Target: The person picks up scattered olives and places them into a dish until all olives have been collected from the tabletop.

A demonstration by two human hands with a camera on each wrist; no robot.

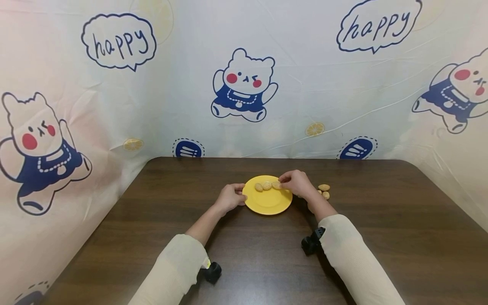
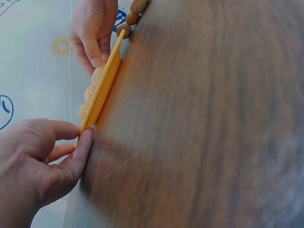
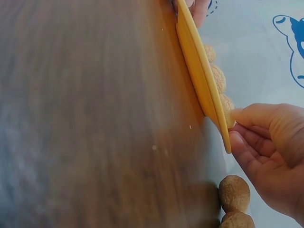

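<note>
A round yellow plate (image 1: 268, 204) sits on the table, with three tan, wrinkled walnuts (image 1: 267, 186) in a row across its far half. My left hand (image 1: 230, 198) pinches the plate's left rim; in the left wrist view, fingers lie on both sides of its edge. Over the plate's right side, my right hand (image 1: 298, 183) holds the rightmost walnut (image 3: 227, 106) by its fingertips. That walnut is partly hidden by the fingers. Its lower fingers are right at the plate's rim in the right wrist view.
Several loose walnuts (image 1: 324, 187) lie on the table just right of the plate, partly behind the right wrist. The dark wooden table (image 1: 259, 262) ends at a printed cloth backdrop (image 1: 305, 84). Small black cameras (image 1: 212, 273) hang at both sleeves.
</note>
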